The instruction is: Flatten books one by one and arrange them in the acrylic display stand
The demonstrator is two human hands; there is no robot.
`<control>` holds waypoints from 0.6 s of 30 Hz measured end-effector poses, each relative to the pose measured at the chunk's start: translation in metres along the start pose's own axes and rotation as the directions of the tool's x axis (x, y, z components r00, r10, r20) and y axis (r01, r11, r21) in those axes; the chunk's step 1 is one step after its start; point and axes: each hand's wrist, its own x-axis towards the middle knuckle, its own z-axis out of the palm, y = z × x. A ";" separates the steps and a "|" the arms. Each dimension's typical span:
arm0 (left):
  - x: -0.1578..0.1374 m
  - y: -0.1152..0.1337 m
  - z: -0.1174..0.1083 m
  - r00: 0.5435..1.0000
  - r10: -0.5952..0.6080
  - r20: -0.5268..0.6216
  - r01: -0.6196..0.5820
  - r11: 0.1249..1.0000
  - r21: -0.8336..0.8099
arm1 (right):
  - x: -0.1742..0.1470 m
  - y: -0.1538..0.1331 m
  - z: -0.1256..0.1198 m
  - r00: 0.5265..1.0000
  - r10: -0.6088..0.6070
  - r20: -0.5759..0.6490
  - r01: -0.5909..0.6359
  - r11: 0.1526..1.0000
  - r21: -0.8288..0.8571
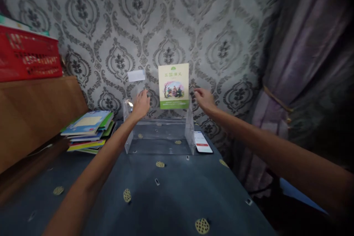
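A cream and green book with a pictured cover stands upright at the back of a clear plastic stand. My left hand is raised by the stand's upper left side, left of the book and apart from it, with its fingers loosely bent and nothing visible in them. Just off the book's right edge is my right hand. Its fingers curve loosely toward the cover, a small gap shows between them and the book, and I see nothing held.
Left of the stand lies a pile of books. A phone rests by its right side on the dark patterned tablecloth. Further left, a red basket sits on a wooden board. A purple curtain hangs at right.
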 end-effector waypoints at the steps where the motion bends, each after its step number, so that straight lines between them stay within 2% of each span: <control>1: -0.013 -0.011 -0.005 1.000 0.023 -0.010 -0.023 0.999 0.046 | -0.011 -0.002 -0.006 1.000 0.013 0.000 -0.013 1.000 0.010; 2: -0.026 -0.023 -0.010 1.000 0.029 -0.012 -0.028 0.995 0.094 | -0.023 -0.005 -0.013 1.000 0.014 -0.007 -0.014 1.000 0.020; 4: -0.051 -0.051 -0.022 1.000 -0.013 0.011 0.011 0.983 0.182 | -0.054 -0.015 -0.027 0.994 -0.105 -0.026 0.106 0.993 0.057; 6: -0.070 -0.082 -0.034 0.994 -0.105 0.040 0.091 0.961 0.262 | -0.091 -0.028 -0.038 0.969 -0.248 -0.014 0.248 0.965 0.084; 8: -0.085 -0.113 -0.047 0.969 -0.234 0.085 0.191 0.918 0.347 | -0.128 -0.040 -0.044 0.943 -0.330 0.045 0.322 0.939 0.121; 10: -0.095 -0.142 -0.060 0.911 -0.380 0.159 0.284 0.858 0.429 | -0.163 -0.050 -0.042 0.920 -0.366 0.142 0.339 0.923 0.185; 12: -0.102 -0.168 -0.073 0.872 -0.453 0.185 0.330 0.824 0.461 | -0.192 -0.058 -0.035 0.899 -0.384 0.212 0.332 0.911 0.243; 16: -0.110 -0.205 -0.098 0.814 -0.521 0.258 0.351 0.794 0.496 | -0.236 -0.073 -0.015 0.869 -0.388 0.307 0.277 0.896 0.349; 18: -0.115 -0.218 -0.108 0.806 -0.506 0.308 0.318 0.807 0.497 | -0.253 -0.082 -0.005 0.860 -0.358 0.363 0.211 0.898 0.387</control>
